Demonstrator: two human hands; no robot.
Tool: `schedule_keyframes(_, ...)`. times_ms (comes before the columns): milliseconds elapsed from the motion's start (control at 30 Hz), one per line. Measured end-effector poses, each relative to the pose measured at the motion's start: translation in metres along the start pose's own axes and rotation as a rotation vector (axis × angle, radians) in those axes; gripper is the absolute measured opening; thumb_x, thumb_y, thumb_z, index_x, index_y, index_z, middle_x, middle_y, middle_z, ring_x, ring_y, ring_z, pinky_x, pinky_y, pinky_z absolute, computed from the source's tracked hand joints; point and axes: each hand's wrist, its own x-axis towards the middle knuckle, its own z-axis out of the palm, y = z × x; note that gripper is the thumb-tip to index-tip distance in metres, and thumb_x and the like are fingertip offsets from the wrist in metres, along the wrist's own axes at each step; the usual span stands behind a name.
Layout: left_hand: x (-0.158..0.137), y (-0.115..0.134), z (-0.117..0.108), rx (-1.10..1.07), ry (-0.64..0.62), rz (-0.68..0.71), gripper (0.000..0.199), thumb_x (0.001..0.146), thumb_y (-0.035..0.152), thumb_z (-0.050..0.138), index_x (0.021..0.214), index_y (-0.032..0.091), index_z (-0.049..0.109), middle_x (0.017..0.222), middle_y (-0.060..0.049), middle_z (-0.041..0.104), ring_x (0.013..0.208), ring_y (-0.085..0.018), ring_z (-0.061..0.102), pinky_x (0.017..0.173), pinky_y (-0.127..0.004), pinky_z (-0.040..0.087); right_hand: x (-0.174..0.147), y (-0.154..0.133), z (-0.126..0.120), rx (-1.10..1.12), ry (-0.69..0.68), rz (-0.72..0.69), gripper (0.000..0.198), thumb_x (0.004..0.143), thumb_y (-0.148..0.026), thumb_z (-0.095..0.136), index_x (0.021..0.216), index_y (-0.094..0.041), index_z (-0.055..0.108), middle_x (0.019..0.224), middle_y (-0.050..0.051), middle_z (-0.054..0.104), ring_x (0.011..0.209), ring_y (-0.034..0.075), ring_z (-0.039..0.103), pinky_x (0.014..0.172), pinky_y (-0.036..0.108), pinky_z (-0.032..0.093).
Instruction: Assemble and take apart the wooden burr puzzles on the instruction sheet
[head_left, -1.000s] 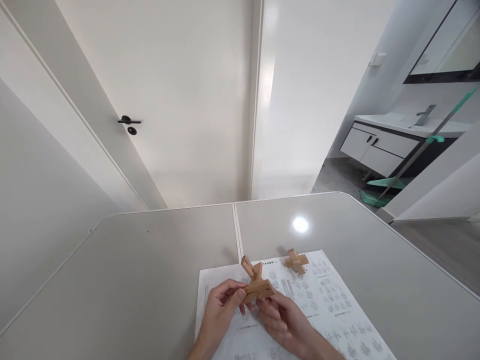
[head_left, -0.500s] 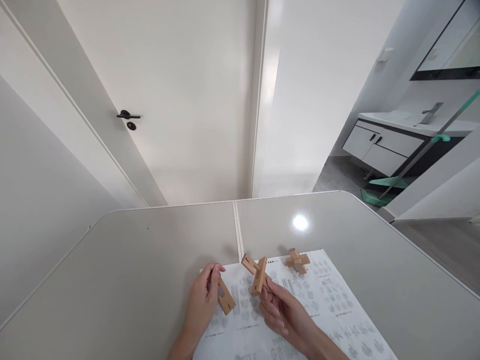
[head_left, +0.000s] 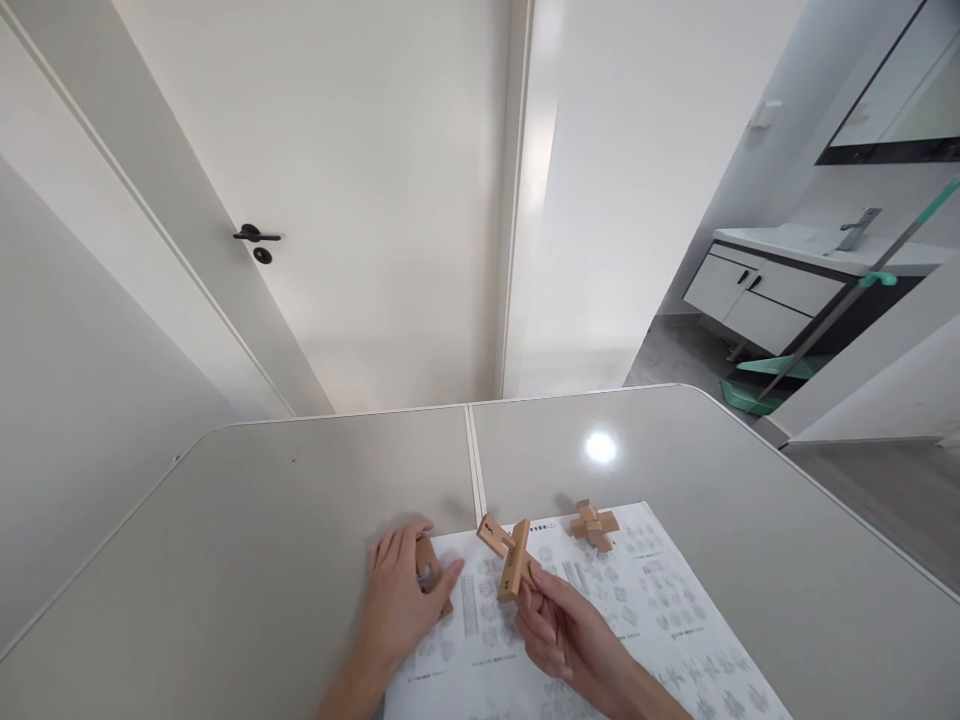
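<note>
My right hand (head_left: 562, 635) pinches two notched wooden puzzle pieces (head_left: 512, 562) joined crosswise, holding them above the printed sheet. Small dark marks show on their ends. At the sheet's left edge, my left hand (head_left: 401, 595) curls over another wooden puzzle piece (head_left: 424, 555), its thumb out to the right. Much of that piece is hidden under the hand; its top and lower ends show. A small assembled wooden burr puzzle (head_left: 595, 526) sits by the sheet's far edge, to the right of the joined pieces.
The white sheet (head_left: 705, 650) of printed puzzle diagrams lies on a grey table (head_left: 225, 560) with a seam running away from me. Beyond the table stands a white door (head_left: 390, 200) with a black handle. A washbasin cabinet (head_left: 765, 290) and a green-handled dustpan (head_left: 750, 397) are at right.
My left hand has opened its thumb outward and turned over its piece, which now shows less and sits further left. The joined pieces in my right hand have tilted slightly.
</note>
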Motion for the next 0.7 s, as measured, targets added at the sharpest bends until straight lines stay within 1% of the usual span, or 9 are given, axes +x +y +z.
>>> schedule_keyframes(67,-0.002,0.002,0.002,0.019,-0.026,0.049,0.050,0.081,0.044,0.074,0.124,0.024,0.059,0.118,-0.009,0.068,0.114,-0.034,0.060,0.103,-0.054,0.041,0.000,0.000,0.000,-0.005,-0.002,0.001,0.039,0.101,-0.050,0.057,0.080,-0.016,0.058,0.054,-0.007,0.044,0.038,0.004,0.029,0.035,0.017,0.020)
schedule_keyframes(133,-0.003,0.002,0.004,0.015,-0.045,0.080,0.057,0.081,0.041,0.073,0.133,0.025,0.055,0.125,-0.009,0.064,0.119,-0.033,0.057,0.104,-0.053,0.041,0.000,0.000,0.000,-0.010,-0.001,0.003,0.039,0.102,-0.049,0.056,0.081,-0.016,0.058,0.054,-0.007,0.045,0.038,0.005,0.029,0.035,0.017,0.020)
schedule_keyframes(300,0.000,-0.004,-0.001,-0.023,-0.066,0.094,0.073,0.074,0.047,0.082,0.137,0.026,0.053,0.135,-0.011,0.060,0.126,-0.035,0.054,0.106,-0.052,0.043,-0.001,-0.001,0.003,-0.041,0.000,0.006,0.041,0.103,-0.050,0.053,0.081,-0.016,0.058,0.052,-0.008,0.045,0.035,0.004,0.026,0.035,0.017,0.021)
schedule_keyframes(400,0.001,0.001,-0.007,-0.103,-0.007,0.111,0.056,0.079,0.049,0.078,0.128,0.027,0.061,0.129,-0.009,0.064,0.122,-0.033,0.057,0.106,-0.050,0.044,-0.001,-0.001,0.007,-0.077,0.008,-0.003,0.041,0.103,-0.051,0.053,0.081,-0.016,0.057,0.051,-0.007,0.046,0.034,0.004,0.028,0.034,0.017,0.021)
schedule_keyframes(467,-0.002,0.010,-0.009,-0.246,0.044,0.065,0.033,0.093,0.047,0.063,0.118,0.026,0.066,0.116,-0.009,0.069,0.109,-0.028,0.063,0.099,-0.043,0.048,-0.001,0.002,0.009,-0.118,0.016,-0.030,0.042,0.102,-0.052,0.053,0.081,-0.016,0.057,0.051,-0.007,0.049,0.033,0.005,0.030,0.034,0.018,0.021)
schedule_keyframes(500,-0.004,0.015,-0.009,-0.351,0.044,0.007,0.030,0.099,0.046,0.054,0.114,0.025,0.067,0.105,-0.008,0.070,0.095,-0.024,0.066,0.089,-0.038,0.052,-0.001,0.004,0.010,-0.151,0.017,-0.048,0.043,0.102,-0.053,0.053,0.080,-0.016,0.057,0.051,-0.006,0.050,0.033,0.005,0.032,0.034,0.018,0.022)
schedule_keyframes(533,-0.007,0.021,-0.009,-0.458,0.011,-0.057,0.033,0.102,0.048,0.047,0.113,0.023,0.067,0.090,-0.006,0.070,0.079,-0.020,0.065,0.076,-0.032,0.053,-0.001,0.006,0.011,-0.191,0.017,-0.069,0.044,0.101,-0.054,0.054,0.079,-0.017,0.056,0.050,-0.006,0.051,0.032,0.005,0.033,0.034,0.018,0.023)
schedule_keyframes(600,-0.011,0.030,-0.007,-0.681,-0.114,-0.133,0.042,0.102,0.054,0.042,0.117,0.020,0.064,0.066,0.001,0.059,0.054,-0.014,0.051,0.055,-0.025,0.044,-0.001,0.010,0.011,-0.296,0.008,-0.104,0.045,0.100,-0.056,0.055,0.077,-0.017,0.055,0.047,-0.006,0.050,0.032,0.006,0.034,0.034,0.018,0.024)
schedule_keyframes(700,-0.013,0.040,-0.005,-0.908,-0.272,-0.215,0.045,0.098,0.060,0.048,0.107,0.018,0.063,0.058,0.006,0.048,0.047,-0.010,0.038,0.048,-0.021,0.034,-0.002,0.012,0.012,-0.459,-0.030,-0.127,0.048,0.099,-0.059,0.055,0.076,-0.017,0.055,0.046,-0.007,0.047,0.032,0.006,0.036,0.035,0.018,0.026)
